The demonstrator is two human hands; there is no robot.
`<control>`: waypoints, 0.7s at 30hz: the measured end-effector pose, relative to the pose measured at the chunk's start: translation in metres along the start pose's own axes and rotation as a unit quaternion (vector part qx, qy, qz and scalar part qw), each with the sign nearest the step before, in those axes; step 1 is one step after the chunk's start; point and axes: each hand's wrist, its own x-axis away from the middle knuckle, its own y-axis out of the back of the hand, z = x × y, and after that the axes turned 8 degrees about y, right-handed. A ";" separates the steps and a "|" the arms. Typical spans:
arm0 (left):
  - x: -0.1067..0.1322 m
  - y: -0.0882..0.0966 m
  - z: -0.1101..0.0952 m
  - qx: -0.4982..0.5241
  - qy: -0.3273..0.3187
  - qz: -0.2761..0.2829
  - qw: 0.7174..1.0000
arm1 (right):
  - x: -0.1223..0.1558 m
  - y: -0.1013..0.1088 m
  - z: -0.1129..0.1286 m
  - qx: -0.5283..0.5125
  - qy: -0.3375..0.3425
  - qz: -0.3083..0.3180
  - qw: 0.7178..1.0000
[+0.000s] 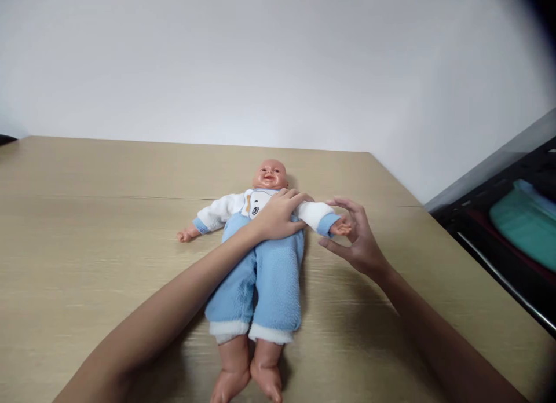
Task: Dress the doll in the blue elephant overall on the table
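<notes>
A baby doll [278, 275] lies on its back on the table, its head toward the wall and bare feet toward me. It wears a blue and white fleecy outfit with an animal face on the chest. Across the chest reaches my left hand [280, 213], its fingers and thumb closed about the upper part of the white sleeve [315, 213] on the right. My right hand [358, 238] is open around the doll's small hand [341, 226] and blue cuff, fingers above and thumb below. Whether the right fingers touch the cuff, I cannot tell.
The light wooden table [108, 229] runs back to a pale wall [217, 61]. Off its right edge stands a black rack or chair [490, 252] with folded teal cloth [525, 223] on it. A dark object [6, 139] shows at the far left edge.
</notes>
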 end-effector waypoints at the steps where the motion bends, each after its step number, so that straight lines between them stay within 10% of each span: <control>1: 0.001 0.001 0.002 0.025 0.004 -0.015 1.000 | 0.002 -0.002 -0.005 0.010 0.011 0.002 1.000; 8: 0.009 0.008 0.012 0.201 0.052 -0.067 0.976 | 0.009 -0.009 -0.036 0.199 0.080 0.135 0.967; 21: 0.029 0.031 0.014 0.390 0.233 -0.197 0.869 | 0.012 -0.059 -0.004 0.072 0.032 0.201 0.976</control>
